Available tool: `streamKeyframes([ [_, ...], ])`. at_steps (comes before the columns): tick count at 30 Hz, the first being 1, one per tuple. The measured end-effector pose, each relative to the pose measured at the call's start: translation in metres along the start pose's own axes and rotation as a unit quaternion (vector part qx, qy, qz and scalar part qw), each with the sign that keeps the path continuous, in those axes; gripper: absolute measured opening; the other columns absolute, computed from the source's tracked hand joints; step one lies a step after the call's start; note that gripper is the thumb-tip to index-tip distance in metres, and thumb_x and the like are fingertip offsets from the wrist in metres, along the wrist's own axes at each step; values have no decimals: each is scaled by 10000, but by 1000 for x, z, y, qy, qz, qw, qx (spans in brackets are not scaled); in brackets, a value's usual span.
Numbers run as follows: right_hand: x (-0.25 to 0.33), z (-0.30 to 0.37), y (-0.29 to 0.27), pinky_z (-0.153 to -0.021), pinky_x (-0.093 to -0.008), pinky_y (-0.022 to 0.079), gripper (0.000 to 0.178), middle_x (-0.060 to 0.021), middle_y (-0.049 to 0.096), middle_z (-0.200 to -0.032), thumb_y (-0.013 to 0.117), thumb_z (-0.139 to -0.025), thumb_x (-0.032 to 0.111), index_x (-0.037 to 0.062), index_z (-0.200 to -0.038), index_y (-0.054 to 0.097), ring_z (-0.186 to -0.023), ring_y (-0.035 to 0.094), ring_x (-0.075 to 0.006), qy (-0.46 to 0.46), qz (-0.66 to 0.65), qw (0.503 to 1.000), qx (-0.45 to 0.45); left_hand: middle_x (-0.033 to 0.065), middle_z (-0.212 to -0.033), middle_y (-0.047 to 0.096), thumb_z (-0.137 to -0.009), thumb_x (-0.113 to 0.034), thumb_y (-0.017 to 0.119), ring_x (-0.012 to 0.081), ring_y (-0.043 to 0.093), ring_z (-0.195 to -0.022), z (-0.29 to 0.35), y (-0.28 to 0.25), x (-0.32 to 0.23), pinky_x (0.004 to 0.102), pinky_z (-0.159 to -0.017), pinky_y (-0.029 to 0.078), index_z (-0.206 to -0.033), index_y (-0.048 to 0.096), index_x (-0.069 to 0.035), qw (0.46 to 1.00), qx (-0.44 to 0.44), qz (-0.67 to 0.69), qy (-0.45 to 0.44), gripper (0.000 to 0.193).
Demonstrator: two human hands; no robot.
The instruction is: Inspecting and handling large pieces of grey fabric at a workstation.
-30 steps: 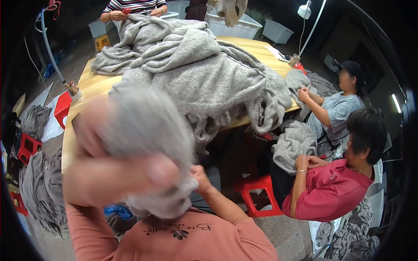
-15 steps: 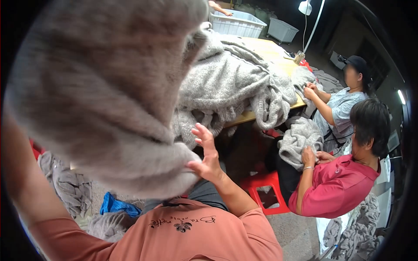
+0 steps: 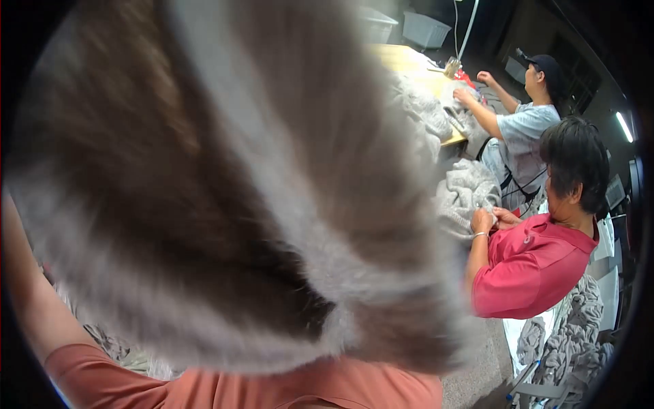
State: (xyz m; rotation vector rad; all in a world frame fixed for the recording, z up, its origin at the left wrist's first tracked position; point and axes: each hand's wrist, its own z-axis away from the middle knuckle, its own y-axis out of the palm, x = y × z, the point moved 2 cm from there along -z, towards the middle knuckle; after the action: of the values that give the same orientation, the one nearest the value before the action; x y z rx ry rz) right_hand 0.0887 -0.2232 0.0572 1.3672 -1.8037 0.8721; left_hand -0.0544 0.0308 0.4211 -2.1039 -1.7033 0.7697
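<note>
1. Nearest us, a furry grey-brown garment (image 3: 238, 204) spreads in a blur right before the lens, covering most of our view.
2. Our left forearm (image 3: 30, 273) rises beside it; both hands are out of sight (we cannot tell whether either grip is apart or clamped).
3. Beyond, to our right, a co-worker in red (image 3: 538, 269) holds a bunched grey knit (image 3: 466, 191).
4. Farther, we see a capped co-worker (image 3: 528, 129) beside the wooden surface (image 3: 402, 58).
5. Farthest stands a white tub (image 3: 426, 31).

Grey knitwear (image 3: 421, 109) is being carried by the yellowish desk (image 3: 402, 57). A small container (image 3: 452, 67) is being supported there too.
</note>
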Motion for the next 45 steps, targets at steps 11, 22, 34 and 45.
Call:
streamKeyframes([
  [11,-83,161,-17,-679,-401,455,219,-120,597,-850,447,-778,141,52,-926,581,-812,591,-298,593,559,579,-9,113,-814,570,-656,-89,659,288,568,-712,235,249,88,337,-622,467,-906,541,-46,974,195,40,-111,280],
  [22,-94,-17,4,-736,-386,438,315,-179,560,-898,629,-676,75,-10,-959,519,-857,540,-348,107,498,845,-164,106,-695,483,-545,-41,552,319,499,-747,395,290,53,397,-633,426,-663,487,-33,870,438,219,-55,135],
  [34,-184,4,39,-740,-451,443,438,-263,575,-854,599,-707,400,-19,-829,570,-859,550,-383,524,328,782,79,150,-645,552,-661,-153,670,319,560,-657,354,198,110,350,-585,435,-751,575,10,762,444,224,-415,209],
  [45,-210,-4,55,-734,-434,450,381,-239,566,-931,630,-681,177,-11,-991,515,-873,542,-384,445,352,823,3,248,-1082,489,-556,-247,767,383,499,-981,370,271,120,402,-831,412,-1072,445,80,801,355,-13,-482,691],
])
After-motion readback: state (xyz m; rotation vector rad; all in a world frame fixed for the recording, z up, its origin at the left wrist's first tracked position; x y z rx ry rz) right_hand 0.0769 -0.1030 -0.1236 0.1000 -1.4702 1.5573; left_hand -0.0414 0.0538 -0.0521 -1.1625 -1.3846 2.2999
